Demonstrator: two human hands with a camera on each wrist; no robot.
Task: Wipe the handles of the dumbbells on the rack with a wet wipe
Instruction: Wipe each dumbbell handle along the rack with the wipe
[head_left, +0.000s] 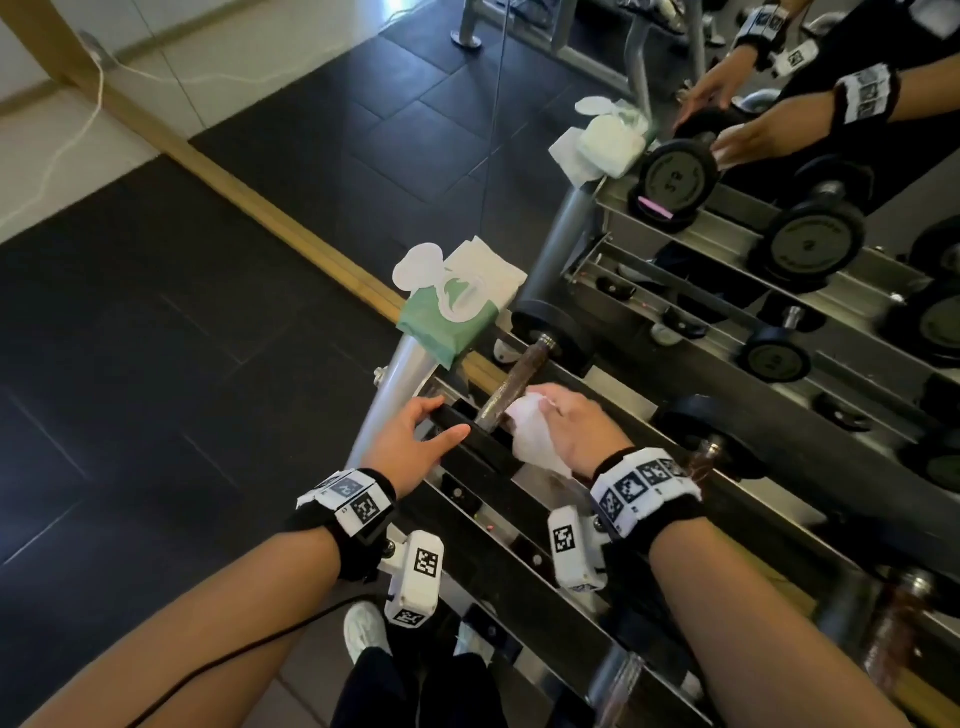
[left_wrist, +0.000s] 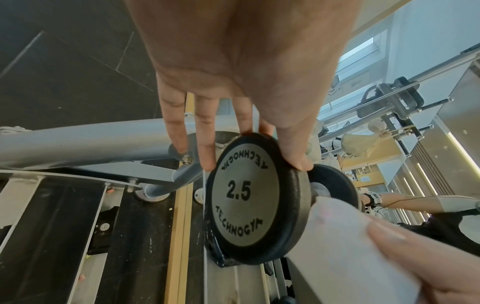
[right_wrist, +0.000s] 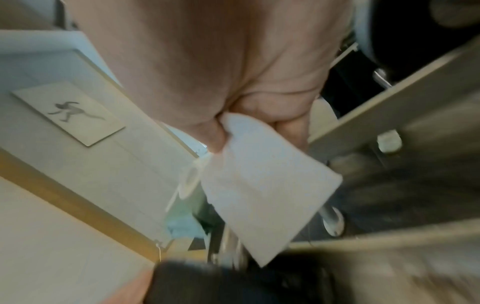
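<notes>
A small dumbbell lies on the top tier of the rack (head_left: 649, 415), with a rusty brown handle (head_left: 519, 379) and black "2.5" discs (left_wrist: 249, 197). My left hand (head_left: 441, 418) (left_wrist: 253, 162) rests on the near disc's rim, fingers straight, thumb on one side. A crumpled white wet wipe (head_left: 530, 441) (left_wrist: 345, 246) (right_wrist: 267, 185) is gripped in my right hand (head_left: 550, 410) (right_wrist: 233, 127), which holds it against the near end of the handle. The right wrist view is blurred.
A green wipes pack (head_left: 447, 317) with its lid open sits on the rack's left post. More dumbbells (head_left: 701, 457) lie to the right and on lower tiers. A mirror (head_left: 779, 156) behind the rack repeats everything. Black floor tiles (head_left: 156, 364) spread to the left.
</notes>
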